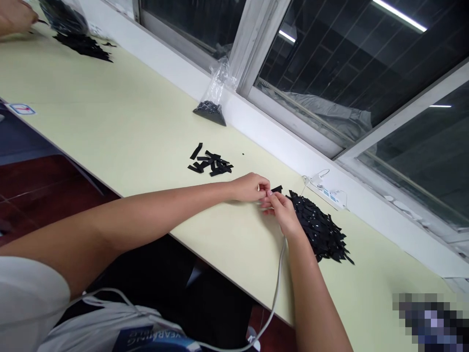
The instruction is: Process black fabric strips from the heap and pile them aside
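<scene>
While the left hand (249, 188) and right hand (285, 212) meet at the fingertips right of centre, both pinched narrow, their contents cannot be told. One black strip (277, 189) shows just beyond them, beside the black pile (318, 227) in the right half. Strips appear light, thin and flexible (expect tangling); grip one end between fingertips. Loose strips (216, 164) lie at centre; a clear bag (219, 84) stands beyond, upper centre.

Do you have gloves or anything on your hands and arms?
No gloves: the left hand and right hand are bare. A plain white cloth sleeve ends high on the left arm; no right sleeve shows. A thin, pale cable reaches the right wrist.
</scene>
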The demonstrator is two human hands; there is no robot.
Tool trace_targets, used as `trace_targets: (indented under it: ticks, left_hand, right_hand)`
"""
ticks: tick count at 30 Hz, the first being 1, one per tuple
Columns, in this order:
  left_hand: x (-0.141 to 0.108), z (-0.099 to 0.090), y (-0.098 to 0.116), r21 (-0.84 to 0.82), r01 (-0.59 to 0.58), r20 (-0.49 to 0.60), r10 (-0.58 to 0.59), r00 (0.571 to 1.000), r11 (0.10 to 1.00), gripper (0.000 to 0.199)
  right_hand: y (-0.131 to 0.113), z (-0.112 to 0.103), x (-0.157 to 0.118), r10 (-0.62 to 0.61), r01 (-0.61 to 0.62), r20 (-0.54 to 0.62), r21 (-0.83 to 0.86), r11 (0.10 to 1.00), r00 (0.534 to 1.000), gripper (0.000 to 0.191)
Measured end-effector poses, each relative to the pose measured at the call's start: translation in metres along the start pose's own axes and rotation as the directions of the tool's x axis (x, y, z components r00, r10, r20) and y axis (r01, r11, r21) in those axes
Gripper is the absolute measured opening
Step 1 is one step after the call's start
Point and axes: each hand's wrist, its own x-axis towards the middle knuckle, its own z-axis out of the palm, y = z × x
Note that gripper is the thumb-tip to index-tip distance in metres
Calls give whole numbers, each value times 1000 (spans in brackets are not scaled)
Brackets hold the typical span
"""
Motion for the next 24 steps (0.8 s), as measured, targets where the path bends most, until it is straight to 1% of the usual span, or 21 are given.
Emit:
trace_targets:
  ticks: [1,3,7,13,16,20,22,24]
  left_hand:
    - [0,3,2,-28,16,-15,-17,1000,999,14]
    - [-1,5,3,-65,42,-27,-44,999,997,14]
    - [1,4,0,-98,111,-34,-114,993,989,14]
    - [3,4,2,-110,159,-35,-163,986,981,16]
    - [3,5,2,-154,179,-5,-181,983,972,18]
    - [2,8,-3,-281,176,80,-160,984,943,24]
    - [2,8,-6,-305,153,58,-142,988,940,29]
    - [2,4,-7,-270,149,8,-153,988,951,28]
  right_hand:
    - [-1,3,-1,5,-6,23,47,999,1000,52]
    - [-3,7,-3,-2,0,21,100,995,1000,51]
    - [-3,9,-4,14,-14,-1,132,991,1000,51]
    - [-2,12,-3,38,-25,-82,157,987,996,46]
    - [-1,14,-2,33,-12,-125,168,986,992,44]
    - [1,11,1,-1,33,-232,135,990,973,43]
    - [3,6,3,-19,57,-302,120,991,953,43]
    - [5,2,6,-21,71,-358,127,989,933,41]
